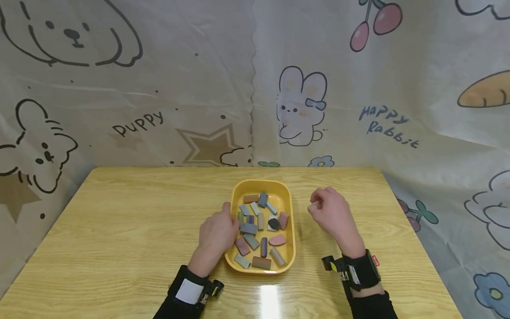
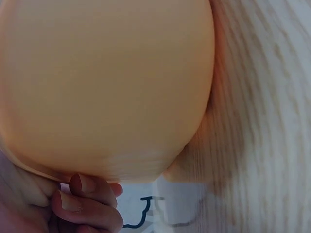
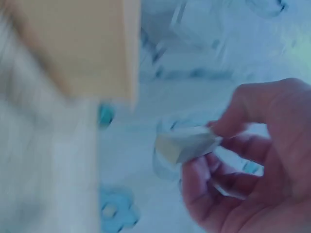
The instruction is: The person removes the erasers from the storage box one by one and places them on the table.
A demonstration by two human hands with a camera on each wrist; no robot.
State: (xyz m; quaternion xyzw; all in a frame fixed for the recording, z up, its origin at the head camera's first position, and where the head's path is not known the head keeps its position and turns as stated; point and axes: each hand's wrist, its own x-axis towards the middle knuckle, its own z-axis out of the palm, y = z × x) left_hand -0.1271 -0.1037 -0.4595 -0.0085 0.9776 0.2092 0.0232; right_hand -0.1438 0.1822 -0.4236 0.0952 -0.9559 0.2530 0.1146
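Observation:
A yellow plastic tray point(image 1: 292, 248) stands on the table and holds several small coloured pieces, like blocks or chalk stubs. Among them are a dark grey piece point(image 1: 273, 223), a brown block point(image 1: 261, 262) and a pink piece point(image 1: 277, 239). My left hand point(image 1: 217, 232) grips the tray's left rim; in the left wrist view its curled fingers point(image 2: 90, 211) lie against the tray's outer wall point(image 2: 107, 87). Raised to the right of the tray, my right hand point(image 1: 332, 215) pinches a small pale block point(image 3: 187, 144) between thumb and fingers.
The wooden table point(image 1: 139, 230) reaches out on both sides of the tray. Behind it hangs a pale cloth point(image 1: 223, 79) printed with cartoon animals and words. Each wrist carries a black strap with a small camera, such as the right wrist camera point(image 1: 330, 263).

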